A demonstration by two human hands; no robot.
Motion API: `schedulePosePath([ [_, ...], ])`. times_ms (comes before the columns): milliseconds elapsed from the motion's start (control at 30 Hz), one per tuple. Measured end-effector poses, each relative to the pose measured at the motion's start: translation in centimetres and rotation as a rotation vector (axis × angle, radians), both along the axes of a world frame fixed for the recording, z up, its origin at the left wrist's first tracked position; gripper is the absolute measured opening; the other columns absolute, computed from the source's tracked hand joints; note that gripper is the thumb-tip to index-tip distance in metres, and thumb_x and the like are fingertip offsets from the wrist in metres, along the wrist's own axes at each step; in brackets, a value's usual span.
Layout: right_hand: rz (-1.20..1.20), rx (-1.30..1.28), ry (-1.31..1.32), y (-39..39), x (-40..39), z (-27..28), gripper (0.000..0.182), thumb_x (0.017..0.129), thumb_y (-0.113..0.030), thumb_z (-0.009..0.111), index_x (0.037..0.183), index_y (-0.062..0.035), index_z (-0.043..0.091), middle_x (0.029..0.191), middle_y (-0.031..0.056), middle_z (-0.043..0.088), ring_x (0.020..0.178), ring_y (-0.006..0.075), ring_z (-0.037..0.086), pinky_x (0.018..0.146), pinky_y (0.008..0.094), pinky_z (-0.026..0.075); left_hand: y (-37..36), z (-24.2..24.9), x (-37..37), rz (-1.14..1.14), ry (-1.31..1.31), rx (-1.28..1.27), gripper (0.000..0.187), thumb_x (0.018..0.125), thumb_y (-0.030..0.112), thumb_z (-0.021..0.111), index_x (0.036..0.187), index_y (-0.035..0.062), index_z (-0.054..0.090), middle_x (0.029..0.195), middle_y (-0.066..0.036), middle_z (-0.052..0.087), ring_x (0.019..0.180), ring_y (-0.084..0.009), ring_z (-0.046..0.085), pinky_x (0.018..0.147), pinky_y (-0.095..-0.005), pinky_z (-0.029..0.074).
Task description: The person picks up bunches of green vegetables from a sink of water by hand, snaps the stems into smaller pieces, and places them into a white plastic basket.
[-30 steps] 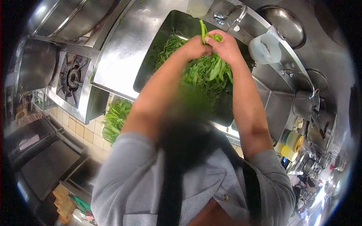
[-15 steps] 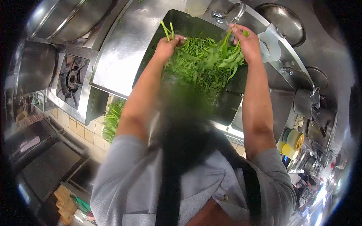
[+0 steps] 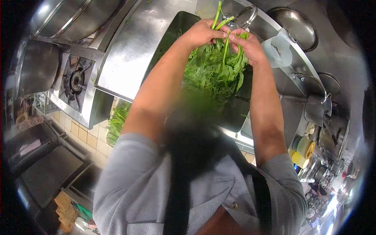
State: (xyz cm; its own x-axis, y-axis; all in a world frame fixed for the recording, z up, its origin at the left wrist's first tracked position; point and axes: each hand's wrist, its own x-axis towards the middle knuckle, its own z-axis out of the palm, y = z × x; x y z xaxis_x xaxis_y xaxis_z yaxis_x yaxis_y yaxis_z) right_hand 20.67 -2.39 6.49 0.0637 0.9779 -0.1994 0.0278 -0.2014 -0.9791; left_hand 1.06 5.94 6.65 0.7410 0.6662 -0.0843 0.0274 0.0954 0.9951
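My left hand [image 3: 205, 34] is closed around several leafy green stems [image 3: 217, 15], whose cut ends stick up past the fingers. Close beside it, fingertips almost touching, my right hand [image 3: 248, 46] pinches more long stems; their narrow leaves [image 3: 231, 76] hang down toward the sink. Both hands are over the far part of a deep metal sink [image 3: 164, 49]. A heap of loose greens [image 3: 196, 70] lies in it, its near part hidden by a dark blur at the bottom of the view.
A curved faucet [image 3: 252, 17] stands at the sink's far edge, with a translucent plastic container [image 3: 277, 51] to its right. A steel counter [image 3: 129, 55] and a gas burner [image 3: 76, 80] are on the left. More greens [image 3: 117, 123] are low beside my left arm.
My left hand has moved right with its stems and now meets my right hand, which has shifted slightly left and down. The two were well apart before.
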Motion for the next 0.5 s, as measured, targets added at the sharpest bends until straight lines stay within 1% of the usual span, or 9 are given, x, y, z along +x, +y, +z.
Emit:
schedulePosePath([
  [100,-0.03,0.022,-0.186,-0.2,0.2,0.0,0.019,0.082,-0.02,0.071,0.095,-0.0071,0.069,0.077,0.0013,0.066,0.062,0.0094,0.053,0.061,0.027,0.043,-0.4,-0.7,0.0,0.06,-0.018,-0.103,0.022,0.077,0.017,0.074,0.096,0.0068,0.067,0.077,0.0,0.062,0.06,-0.0082,0.052,0.053,-0.0238,0.042],
  [133,-0.031,0.021,-0.186,-0.3,0.2,0.2,0.019,0.082,-0.02,0.071,0.095,-0.0071,0.069,0.077,0.0013,0.066,0.062,0.0094,0.053,0.061,0.027,0.043,-0.4,-1.0,0.0,0.06,-0.018,-0.104,0.022,0.077,0.017,0.074,0.096,0.0068,0.067,0.077,0.0,0.062,0.06,-0.0082,0.052,0.053,-0.0238,0.042],
  [200,-0.001,-0.023,-0.417,-0.8,0.2,1.0,0.024,0.081,-0.024,0.068,0.097,-0.0071,0.071,0.082,0.0031,0.069,0.063,0.0111,0.056,0.063,0.0289,0.046,-0.3,-1.5,-0.2,0.109,0.004,-0.048,0.029,0.08,0.026,0.069,0.1,0.0052,0.064,0.08,-0.001,0.063,0.061,-0.0109,0.053,0.054,-0.0252,0.043],
  [233,-0.001,-0.025,-0.417,-0.9,-0.1,1.2,0.024,0.081,-0.024,0.068,0.097,-0.0071,0.071,0.082,0.0031,0.069,0.063,0.0111,0.056,0.063,0.0289,0.046,-0.4,-1.7,-0.2,0.109,0.003,-0.05,0.029,0.08,0.026,0.069,0.1,0.0052,0.064,0.08,-0.001,0.063,0.061,-0.0109,0.053,0.054,-0.0252,0.043],
  [300,0.039,-0.034,-0.749,-1.0,-0.9,1.3,0.027,0.081,-0.028,0.066,0.099,-0.0078,0.071,0.081,0.0057,0.07,0.069,0.0137,0.06,0.066,0.0309,0.048,-0.7,-1.9,0.1,0.172,-0.026,-0.021,0.028,0.079,0.025,0.069,0.098,0.0059,0.064,0.08,-0.001,0.063,0.06,-0.0107,0.053,0.054,-0.0251,0.043],
  [333,0.039,-0.033,-0.749,-0.9,-1.4,1.3,0.027,0.081,-0.028,0.066,0.099,-0.0078,0.071,0.081,0.0057,0.07,0.069,0.0137,0.06,0.066,0.0309,0.048,-0.8,-2.0,0.2,0.171,-0.025,-0.02,0.028,0.079,0.025,0.069,0.098,0.0059,0.064,0.08,-0.001,0.063,0.06,-0.0107,0.053,0.054,-0.0251,0.043],
  [400,-0.013,-0.015,-0.954,-0.8,-2.4,1.2,0.028,0.081,-0.029,0.064,0.098,-0.008,0.071,0.079,0.0092,0.07,0.075,0.0165,0.063,0.07,0.0315,0.049,-1.2,-2.1,0.5,0.21,-0.061,-0.069,0.024,0.08,0.023,0.069,0.096,0.0061,0.064,0.079,-0.001,0.063,0.058,-0.0102,0.052,0.052,-0.0243,0.042],
  [433,-0.012,-0.015,-0.953,-0.8,-2.7,1.1,0.028,0.081,-0.029,0.064,0.098,-0.008,0.071,0.079,0.0092,0.07,0.075,0.0165,0.063,0.07,0.0315,0.049,-1.4,-2.2,0.5,0.211,-0.061,-0.069,0.024,0.08,0.023,0.069,0.096,0.0061,0.064,0.079,-0.001,0.063,0.058,-0.0102,0.052,0.052,-0.0243,0.042],
  [500,-0.164,0.109,-0.992,-0.8,-3.2,0.2,0.029,0.081,-0.03,0.062,0.095,-0.0058,0.07,0.083,0.0093,0.071,0.081,0.0193,0.065,0.074,0.0328,0.049,-1.7,-2.3,0.6,0.263,-0.097,-0.2,0.012,0.078,0.01,0.07,0.086,0.0069,0.062,0.073,0.001,0.06,0.058,-0.008,0.052,0.051,-0.0223,0.041],
])
